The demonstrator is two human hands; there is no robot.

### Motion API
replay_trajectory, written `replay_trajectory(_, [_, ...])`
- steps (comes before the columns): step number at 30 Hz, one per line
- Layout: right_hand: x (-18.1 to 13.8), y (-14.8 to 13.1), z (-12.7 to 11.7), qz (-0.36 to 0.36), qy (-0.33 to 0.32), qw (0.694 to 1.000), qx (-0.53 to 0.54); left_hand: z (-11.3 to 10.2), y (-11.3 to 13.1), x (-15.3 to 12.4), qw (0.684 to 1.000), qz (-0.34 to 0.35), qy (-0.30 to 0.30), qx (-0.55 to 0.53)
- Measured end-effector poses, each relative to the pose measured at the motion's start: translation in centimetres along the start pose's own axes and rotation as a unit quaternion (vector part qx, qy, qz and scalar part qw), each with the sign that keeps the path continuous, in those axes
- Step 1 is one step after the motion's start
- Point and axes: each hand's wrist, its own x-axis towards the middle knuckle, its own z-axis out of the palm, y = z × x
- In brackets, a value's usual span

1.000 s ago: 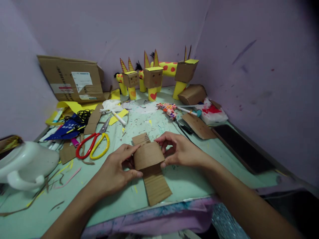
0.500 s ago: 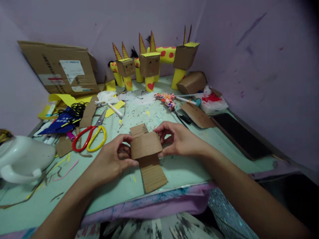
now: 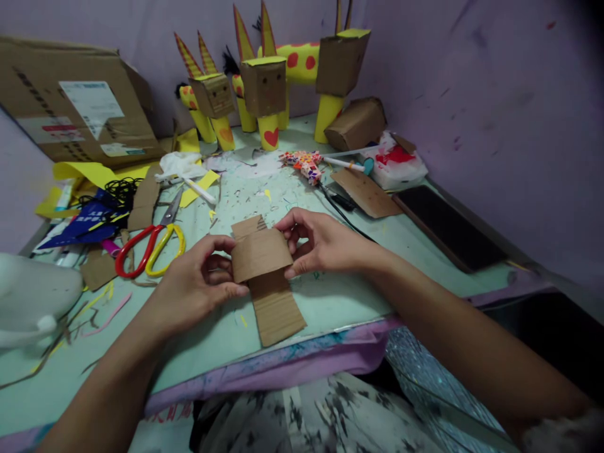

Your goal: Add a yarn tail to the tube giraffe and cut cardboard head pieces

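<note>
A curved piece of cardboard (image 3: 262, 255) is pinched at both ends, arched over a longer cardboard strip (image 3: 278, 311) that lies lengthwise on the table. The left edge is between the thumb and fingers of my left hand (image 3: 201, 277). At the right edge, my right hand (image 3: 318, 242) grips with thumb and fingertips. The strip sticks out in front of and behind the curved piece; its middle is hidden beneath. Scissors (image 3: 151, 250) with one red and one yellow handle lie left of my left hand. Behind my hands lies a flower-patterned glue gun (image 3: 304, 163) with a black cord.
Cardboard animals with yellow legs and horns, one at the middle (image 3: 265, 91), stand at the back. A large cardboard box (image 3: 75, 104) leans at the left. A dark phone (image 3: 448, 226) lies right, a white mug (image 3: 38, 296) at the left edge. Scraps litter the table (image 3: 340, 302).
The view has shifted, so everything sits a little further left and higher. My hands keep their hold on the curved cardboard, which looks the same.
</note>
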Motion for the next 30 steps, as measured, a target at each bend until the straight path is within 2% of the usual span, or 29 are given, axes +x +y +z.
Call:
replay_trajectory(7, [-0.01,0.32,0.12,-0.002,-0.020,1.000,0.020,0.10,0.17,-0.38,1.000,0.021,-0.018,0.007])
replay_trajectory(14, [0.11,0.68,0.15,-0.002,-0.017,0.999,0.032,-0.12,0.39,-0.51,0.992,0.074,0.004,0.105])
replay_trajectory(24, [0.08,0.40,0.31,0.015,-0.020,0.999,0.044,0.10,-0.11,-0.48,0.998,0.053,-0.029,0.020])
replay_trajectory(26, [0.02,0.41,0.34,0.015,-0.016,0.999,0.035,0.10,-0.12,-0.52,0.997,0.059,-0.018,0.044])
replay_trajectory(30, [-0.41,0.82,0.38,-0.002,0.013,0.999,0.036,0.40,-0.03,-0.68,0.983,0.102,0.042,0.145])
